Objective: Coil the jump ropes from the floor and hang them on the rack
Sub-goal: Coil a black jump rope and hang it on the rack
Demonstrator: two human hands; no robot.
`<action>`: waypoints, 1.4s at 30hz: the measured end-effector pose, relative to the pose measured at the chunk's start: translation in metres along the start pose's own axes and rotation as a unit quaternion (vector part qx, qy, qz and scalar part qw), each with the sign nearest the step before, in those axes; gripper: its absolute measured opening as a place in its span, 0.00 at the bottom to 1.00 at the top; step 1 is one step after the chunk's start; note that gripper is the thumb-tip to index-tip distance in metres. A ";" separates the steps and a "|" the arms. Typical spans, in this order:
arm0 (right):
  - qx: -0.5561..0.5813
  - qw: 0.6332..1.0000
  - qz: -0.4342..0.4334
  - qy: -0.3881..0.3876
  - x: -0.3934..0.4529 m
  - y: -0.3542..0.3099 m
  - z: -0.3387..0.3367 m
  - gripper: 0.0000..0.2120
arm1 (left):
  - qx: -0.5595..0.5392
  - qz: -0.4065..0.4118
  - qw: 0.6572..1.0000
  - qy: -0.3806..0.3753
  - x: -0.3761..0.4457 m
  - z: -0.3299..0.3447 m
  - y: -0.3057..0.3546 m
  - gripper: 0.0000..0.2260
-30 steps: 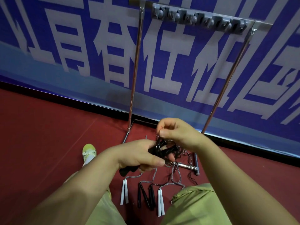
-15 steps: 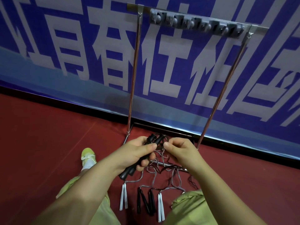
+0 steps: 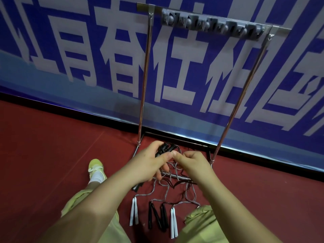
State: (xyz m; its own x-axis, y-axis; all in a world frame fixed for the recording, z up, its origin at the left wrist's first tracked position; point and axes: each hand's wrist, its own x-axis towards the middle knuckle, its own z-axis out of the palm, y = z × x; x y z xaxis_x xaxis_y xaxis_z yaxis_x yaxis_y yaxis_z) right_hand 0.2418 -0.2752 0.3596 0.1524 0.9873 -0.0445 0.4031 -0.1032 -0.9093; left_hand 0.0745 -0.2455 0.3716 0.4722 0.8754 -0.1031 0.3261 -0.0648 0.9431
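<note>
The left hand (image 3: pixel 150 162) is in front of the rack (image 3: pixel 213 26), down low by the rack's bottom bars. Its arm comes up from the lower left. The back of the hand faces the camera and its fingers are curled. Its grip is wrapped round a pair of black handles (image 3: pixel 164 149), with the thumb lying across them. The tops of the handles stick out above the hand, toward the rack. Their other ends poke out below the wrist.

The right hand (image 3: pixel 192 163) is just beside the left hand, and their thumbs almost touch. Its arm comes up from the lower right. Its fingers are bent in and its grip pinches the thin grey cord (image 3: pixel 172 163) of that rope, right by the handles.

More jump ropes (image 3: pixel 168 186) lie in a tangle on the red floor (image 3: pixel 52 146), in front of the rack and under the hands. Their handles lie in a row nearest the person: white handles (image 3: pixel 134 211) on the left, then black floor handles (image 3: pixel 157 216), then a second white pair (image 3: pixel 174 221).

The rack stands against a blue banner (image 3: pixel 87 50) with big white letters. Its top bar has a row of grey hooks with no ropes on them.

A yellow shoe (image 3: pixel 96 168) sits on the floor to the left of the rack.
</note>
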 end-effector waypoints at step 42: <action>0.144 0.935 -0.069 -0.316 0.027 -0.062 -0.022 0.07 | 0.017 0.035 0.987 -0.156 -0.029 -0.008 0.034 0.05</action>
State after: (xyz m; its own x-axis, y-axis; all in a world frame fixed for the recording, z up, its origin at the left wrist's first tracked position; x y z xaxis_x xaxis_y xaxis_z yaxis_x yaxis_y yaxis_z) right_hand 0.2404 -0.2451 0.4240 -0.4843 0.8719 -0.0719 0.1058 -0.0233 -0.9941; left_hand 0.0654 -0.2697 0.4090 0.7228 0.6777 -0.1350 0.3084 -0.1416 0.9406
